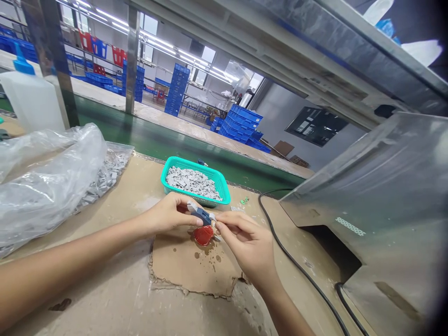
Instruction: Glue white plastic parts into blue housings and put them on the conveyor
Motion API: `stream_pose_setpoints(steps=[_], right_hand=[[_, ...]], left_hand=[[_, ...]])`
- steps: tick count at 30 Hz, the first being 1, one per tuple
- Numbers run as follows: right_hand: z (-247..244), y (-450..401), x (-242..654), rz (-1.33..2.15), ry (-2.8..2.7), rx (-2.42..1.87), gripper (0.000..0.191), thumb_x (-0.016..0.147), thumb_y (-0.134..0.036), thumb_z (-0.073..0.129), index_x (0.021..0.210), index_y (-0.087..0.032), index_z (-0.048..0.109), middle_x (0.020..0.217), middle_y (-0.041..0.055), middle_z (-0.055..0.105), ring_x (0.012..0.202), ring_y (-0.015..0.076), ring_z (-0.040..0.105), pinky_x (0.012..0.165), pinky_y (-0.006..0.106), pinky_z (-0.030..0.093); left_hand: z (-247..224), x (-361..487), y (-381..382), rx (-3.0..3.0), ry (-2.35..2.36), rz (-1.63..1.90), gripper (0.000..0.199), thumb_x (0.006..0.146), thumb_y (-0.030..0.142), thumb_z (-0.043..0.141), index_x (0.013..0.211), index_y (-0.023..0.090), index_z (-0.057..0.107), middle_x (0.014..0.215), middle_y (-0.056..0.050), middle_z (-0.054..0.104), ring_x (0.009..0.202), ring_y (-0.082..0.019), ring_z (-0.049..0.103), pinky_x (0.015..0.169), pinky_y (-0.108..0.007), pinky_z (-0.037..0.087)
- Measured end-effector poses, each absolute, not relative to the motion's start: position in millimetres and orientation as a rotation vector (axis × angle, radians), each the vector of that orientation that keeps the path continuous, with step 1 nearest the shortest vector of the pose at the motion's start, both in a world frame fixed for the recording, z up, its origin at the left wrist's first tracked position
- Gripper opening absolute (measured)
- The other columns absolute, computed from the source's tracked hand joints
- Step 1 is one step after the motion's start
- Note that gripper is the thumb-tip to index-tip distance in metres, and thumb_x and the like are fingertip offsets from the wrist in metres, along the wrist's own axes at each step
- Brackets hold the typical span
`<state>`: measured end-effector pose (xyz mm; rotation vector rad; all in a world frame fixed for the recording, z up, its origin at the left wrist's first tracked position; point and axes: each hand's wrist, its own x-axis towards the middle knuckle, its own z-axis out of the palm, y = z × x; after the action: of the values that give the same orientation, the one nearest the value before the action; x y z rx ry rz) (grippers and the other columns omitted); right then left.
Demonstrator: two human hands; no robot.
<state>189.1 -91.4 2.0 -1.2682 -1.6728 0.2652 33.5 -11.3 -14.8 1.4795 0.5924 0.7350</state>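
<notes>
Left hand point(171, 214) and right hand point(247, 247) are closing on small blue plastic part point(201, 215), pinching its ends (light, stiff, maybe slippery), above red blob point(203, 235) on cardboard point(189, 273), middle of desk point(105, 298), below teal basket point(189, 163).

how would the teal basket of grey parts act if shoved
The teal plastic basket looks light and stiff, with mesh walls that may flex. The grey parts, heaped near its rim, could spill if it tips. Sitting flat on the workbench, it would probably slide, not roll.

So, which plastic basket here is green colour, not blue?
The teal-green basket on the workbench, holding small grey parts; the other crates, stacked beyond it, are all blue.
</notes>
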Motion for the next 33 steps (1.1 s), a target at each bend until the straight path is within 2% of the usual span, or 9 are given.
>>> stream_pose_setpoints(steps=[9, 14, 19, 21, 24, 27, 29, 33], right_hand=[[4.6, -87.9, 190.4, 0.27, -1.815, -1.242, 0.015, 0.074, -0.011, 0.055, 0.077, -0.019, 0.066, 0.077, 0.0041, 0.061, 0.073, 0.0156, 0.058, 0.065, 0.029, 0.049], [14.3, -86.6, 179.8, 0.23, -1.933, -1.185, 0.026, 0.077, -0.01, 0.049, 0.097, -0.02, 0.062, 0.095, 0.0063, 0.056, 0.088, 0.0167, 0.055, 0.076, 0.03, 0.048], [20.0, -58.3, 182.2, 0.147, -1.939, -1.147, 0.03, 0.078, -0.01, 0.046, 0.105, -0.02, 0.056, 0.1, 0.0058, 0.055, 0.086, 0.0145, 0.055, 0.074, 0.027, 0.049], [23.4, -34.2, 195.9, 0.099, -1.908, -1.239, 0.032, 0.08, -0.012, 0.043, 0.11, -0.019, 0.051, 0.1, 0.0062, 0.055, 0.086, 0.0141, 0.055, 0.075, 0.027, 0.049], [24.1, 5.2, 221.5, 0.021, -1.975, -1.502, 0.031, 0.077, -0.007, 0.041, 0.102, -0.016, 0.057, 0.093, 0.0065, 0.06, 0.082, 0.0148, 0.057, 0.073, 0.028, 0.048], [14.6, 32.8, 237.7, 0.107, -2.132, -1.58, 0.027, 0.065, -0.002, 0.053, 0.084, -0.016, 0.066, 0.085, 0.0046, 0.064, 0.069, 0.015, 0.059, 0.066, 0.027, 0.048], [5.0, 41.6, 240.8, 0.151, -2.194, -1.612, 0.028, 0.06, 0.001, 0.056, 0.081, -0.016, 0.067, 0.083, 0.005, 0.065, 0.069, 0.0153, 0.059, 0.065, 0.026, 0.047], [-9.4, 45.7, 239.3, 0.164, -2.192, -1.723, 0.012, 0.071, -0.003, 0.055, 0.072, -0.012, 0.064, 0.073, 0.0036, 0.064, 0.07, 0.0135, 0.059, 0.066, 0.027, 0.047]], left_hand=[[-13.9, 31.5, -15.3, 1.412, 0.525, 0.696, 0.005, 0.064, 0.018, 0.063, 0.068, 0.014, 0.063, 0.067, -0.001, 0.063, 0.067, -0.013, 0.057, 0.065, -0.024, 0.043], [-2.7, 38.7, -26.1, 0.975, 0.453, 0.788, 0.011, 0.071, 0.022, 0.06, 0.079, 0.015, 0.058, 0.075, -0.001, 0.06, 0.069, -0.01, 0.057, 0.07, -0.025, 0.045], [8.3, 36.0, -13.0, 0.724, 0.504, 0.978, 0.011, 0.071, 0.013, 0.06, 0.079, 0.015, 0.053, 0.07, 0.001, 0.056, 0.057, -0.004, 0.051, 0.059, -0.016, 0.043], [12.1, 27.7, 2.9, 0.772, 0.532, 1.055, 0.005, 0.074, 0.016, 0.056, 0.078, 0.014, 0.055, 0.075, 0.0, 0.057, 0.053, -0.003, 0.048, 0.053, -0.015, 0.04], [15.0, 16.6, 35.4, 0.988, 0.702, 1.169, 0.015, 0.08, 0.021, 0.044, 0.084, 0.013, 0.055, 0.087, -0.004, 0.057, 0.063, -0.008, 0.054, 0.055, -0.019, 0.042], [12.9, 15.3, 76.2, 1.205, 0.953, 1.271, 0.017, 0.081, 0.022, 0.038, 0.082, 0.013, 0.053, 0.078, -0.003, 0.056, 0.068, -0.011, 0.056, 0.061, -0.021, 0.043], [8.5, 17.7, 106.9, 1.314, 1.065, 1.29, 0.018, 0.082, 0.022, 0.039, 0.081, 0.013, 0.054, 0.074, -0.002, 0.056, 0.067, -0.01, 0.055, 0.062, -0.022, 0.043], [-5.0, 14.7, 164.2, 1.564, 1.349, 1.203, 0.021, 0.082, 0.029, 0.044, 0.092, 0.012, 0.054, 0.087, -0.004, 0.057, 0.077, -0.014, 0.055, 0.07, -0.032, 0.045]])
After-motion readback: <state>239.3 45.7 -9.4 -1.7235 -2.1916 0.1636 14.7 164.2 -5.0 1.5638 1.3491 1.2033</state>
